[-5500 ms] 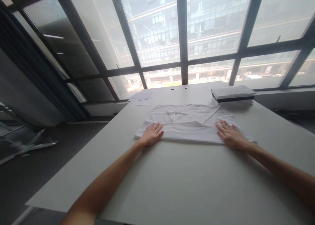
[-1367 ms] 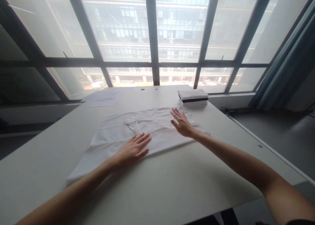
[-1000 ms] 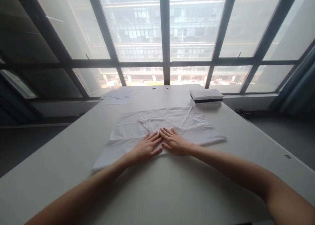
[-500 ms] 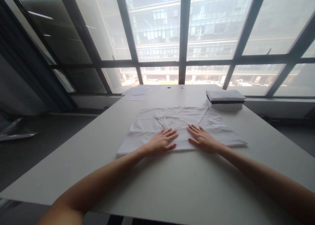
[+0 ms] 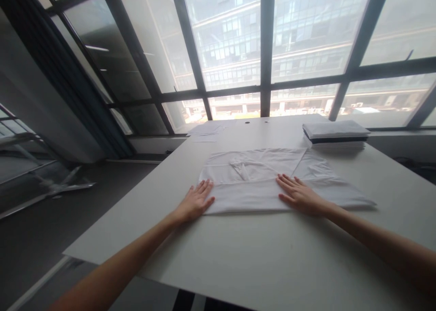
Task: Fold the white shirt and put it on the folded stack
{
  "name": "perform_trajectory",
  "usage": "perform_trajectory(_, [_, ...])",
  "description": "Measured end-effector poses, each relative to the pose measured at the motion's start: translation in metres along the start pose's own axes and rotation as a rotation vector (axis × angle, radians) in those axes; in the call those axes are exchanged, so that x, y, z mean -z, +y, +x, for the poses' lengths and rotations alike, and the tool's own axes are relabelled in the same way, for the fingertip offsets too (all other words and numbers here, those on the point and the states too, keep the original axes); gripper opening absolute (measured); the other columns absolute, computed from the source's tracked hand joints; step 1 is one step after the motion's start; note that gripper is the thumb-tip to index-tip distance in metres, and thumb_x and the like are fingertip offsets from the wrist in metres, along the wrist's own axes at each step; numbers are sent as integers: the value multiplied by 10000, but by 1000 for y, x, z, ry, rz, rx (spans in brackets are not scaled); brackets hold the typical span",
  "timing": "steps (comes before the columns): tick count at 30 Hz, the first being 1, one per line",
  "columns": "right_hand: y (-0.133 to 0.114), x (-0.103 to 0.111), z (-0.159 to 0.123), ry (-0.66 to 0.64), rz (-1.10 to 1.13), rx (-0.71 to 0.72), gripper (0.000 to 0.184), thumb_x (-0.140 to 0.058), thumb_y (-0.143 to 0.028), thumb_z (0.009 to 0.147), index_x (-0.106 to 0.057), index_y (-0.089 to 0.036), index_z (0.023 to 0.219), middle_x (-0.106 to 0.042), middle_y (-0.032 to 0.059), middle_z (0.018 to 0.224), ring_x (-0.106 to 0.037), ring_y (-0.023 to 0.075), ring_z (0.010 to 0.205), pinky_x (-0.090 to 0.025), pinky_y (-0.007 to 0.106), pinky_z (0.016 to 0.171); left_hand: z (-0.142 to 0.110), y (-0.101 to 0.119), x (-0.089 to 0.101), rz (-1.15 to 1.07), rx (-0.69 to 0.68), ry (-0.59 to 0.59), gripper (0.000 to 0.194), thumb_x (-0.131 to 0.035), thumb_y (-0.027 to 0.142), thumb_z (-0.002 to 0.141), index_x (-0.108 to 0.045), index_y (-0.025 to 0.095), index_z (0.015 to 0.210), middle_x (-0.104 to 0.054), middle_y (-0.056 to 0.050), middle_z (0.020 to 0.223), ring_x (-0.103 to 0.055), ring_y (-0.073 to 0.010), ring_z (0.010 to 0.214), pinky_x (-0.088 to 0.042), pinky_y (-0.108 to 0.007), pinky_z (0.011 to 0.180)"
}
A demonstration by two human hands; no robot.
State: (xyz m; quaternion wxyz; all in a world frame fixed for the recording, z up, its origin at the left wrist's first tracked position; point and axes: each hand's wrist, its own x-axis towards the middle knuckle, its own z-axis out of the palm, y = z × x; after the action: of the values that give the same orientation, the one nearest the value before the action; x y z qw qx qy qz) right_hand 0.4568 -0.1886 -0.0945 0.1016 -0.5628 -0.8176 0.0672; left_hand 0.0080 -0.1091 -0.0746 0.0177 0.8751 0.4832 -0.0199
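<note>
Rests left hand flat at eight o'clock on a folded white garment, right hand flat at five o'clock, each grip unclosed, fingers apart. Has the garment lying on the worktop, with a stack of folded fabric at one o'clock from it, white sheets at ten.

cloth: plain white | stack: white, 1 black layer | table: white | curtain: dark blue | floor: dark grey
</note>
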Motion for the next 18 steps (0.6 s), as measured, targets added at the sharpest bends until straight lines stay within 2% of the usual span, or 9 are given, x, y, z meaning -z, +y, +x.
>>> perform_trajectory(2, [-1,2,0,-7,-7,-7,756,-227,-662,1001,-225,-213,1609,-158,75,1662,-125,268,1540,-129,520,1243,-8,-12,0,16,79,-17,735,-163,628,1028,-117,211,1632,-83,-77,1671,-63,-291,1553,-103,-554,1223])
perform_trajectory(4, [-3,3,-1,-6,-9,-18,754,-229,-658,1001,-234,-211,1607,-163,78,1661,-128,269,1539,-128,524,1243,-12,-15,0,13,99,-24,749,-152,626,1026,-102,190,1633,-60,-84,1671,-49,-296,1554,-107,-572,1218])
perform_trajectory(8, [-10,-5,-15,15,1,-46,738,-271,-649,996,-247,-235,1606,-188,78,1657,-149,292,1535,-148,551,1236,-17,-14,-1,-12,58,-20,751,-174,626,1024,-107,191,1633,-54,-101,1669,-40,-315,1551,-108,-588,1211])
perform_trajectory(12, [-19,-19,-35,64,26,-54,720,-325,-632,990,-259,-260,1603,-205,76,1653,-166,310,1531,-166,580,1227,-20,-18,7,-20,8,-88,785,-222,666,1000,-137,207,1631,-76,-115,1668,-82,-343,1544,-153,-606,1195])
perform_trajectory(15, [-14,-13,-36,112,68,-79,671,-332,-586,1002,-343,-241,1577,-277,88,1634,-214,302,1523,-214,577,1219,-9,-24,25,-4,-12,-103,816,-350,685,960,-262,199,1609,-206,-142,1648,-169,-359,1530,-197,-587,1191])
perform_trajectory(18, [13,13,-23,244,54,-116,609,-345,-500,1015,-470,-164,1507,-404,124,1577,-293,289,1501,-267,531,1215,23,-31,45,-37,-22,6,729,-422,608,951,-429,168,1532,-383,-154,1587,-327,-323,1485,-257,-482,1198])
